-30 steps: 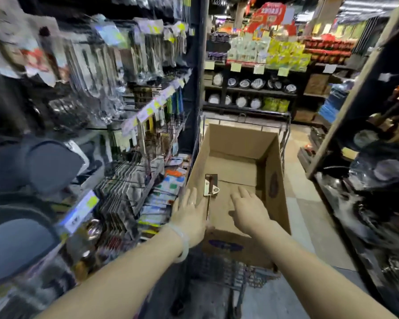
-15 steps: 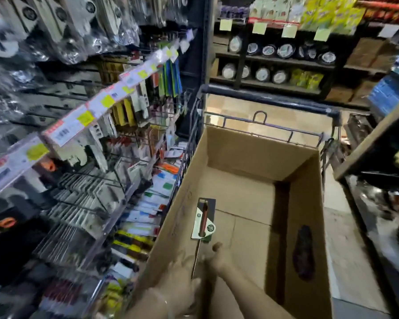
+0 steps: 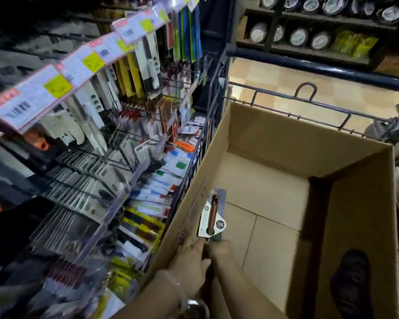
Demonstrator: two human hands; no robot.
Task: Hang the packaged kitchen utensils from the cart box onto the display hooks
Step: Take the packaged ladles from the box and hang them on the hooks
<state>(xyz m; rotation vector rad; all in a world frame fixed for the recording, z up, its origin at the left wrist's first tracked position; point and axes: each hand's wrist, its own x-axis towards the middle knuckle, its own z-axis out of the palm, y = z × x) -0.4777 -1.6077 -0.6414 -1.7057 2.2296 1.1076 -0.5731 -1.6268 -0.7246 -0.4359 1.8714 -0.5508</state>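
A packaged utensil with a brown handle on a white card stands up against the left inner wall of the open cardboard box in the cart. My left hand and my right hand are closed together around its lower end, just below the card. The part of the utensil inside my hands is hidden. Display hooks full of carded utensils fill the rack to the left of the cart.
The wire cart side runs between the box and the rack. A dark cart handle bar crosses behind the box. Price tags line the rail above the hooks. Shelves with jars stand across the tiled aisle.
The view has tipped down and moved closer to the box. Both hands, open above the box a second ago, have closed on the utensil's lower end and raised it.
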